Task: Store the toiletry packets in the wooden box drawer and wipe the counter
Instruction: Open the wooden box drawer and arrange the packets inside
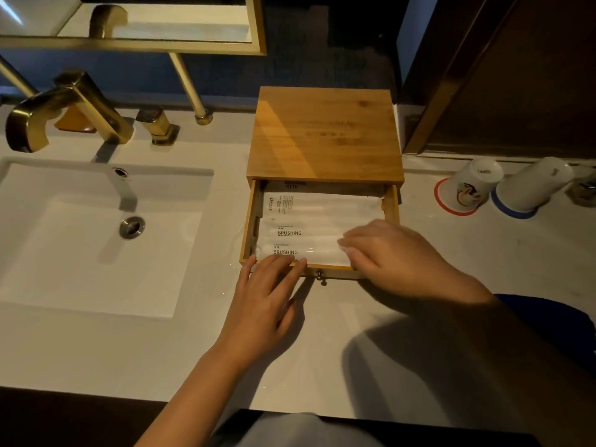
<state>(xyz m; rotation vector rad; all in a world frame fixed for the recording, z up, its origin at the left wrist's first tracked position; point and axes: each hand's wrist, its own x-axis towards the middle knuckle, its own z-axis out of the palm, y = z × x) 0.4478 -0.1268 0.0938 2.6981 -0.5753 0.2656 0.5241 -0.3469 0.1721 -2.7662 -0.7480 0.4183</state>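
A wooden box [324,133] stands on the white counter [322,350] with its drawer [391,208] pulled out toward me. Several white toiletry packets [309,217] lie flat inside, two printed "BRUSHING". My left hand [267,295] rests on the drawer's front edge, fingers spread and touching the nearest packet. My right hand [390,253] lies palm down over the packets' right end, fingers pressing on them. A small metal knob [320,276] shows between my hands. Neither hand grips anything.
A white sink [96,233] with a gold faucet [64,108] and gold handle [158,124] fills the left. Two upturned white cups [474,185] [532,185] stand at the right on red and blue coasters. A gold-framed mirror [135,24] hangs behind. A dark door frame [451,75] is at right.
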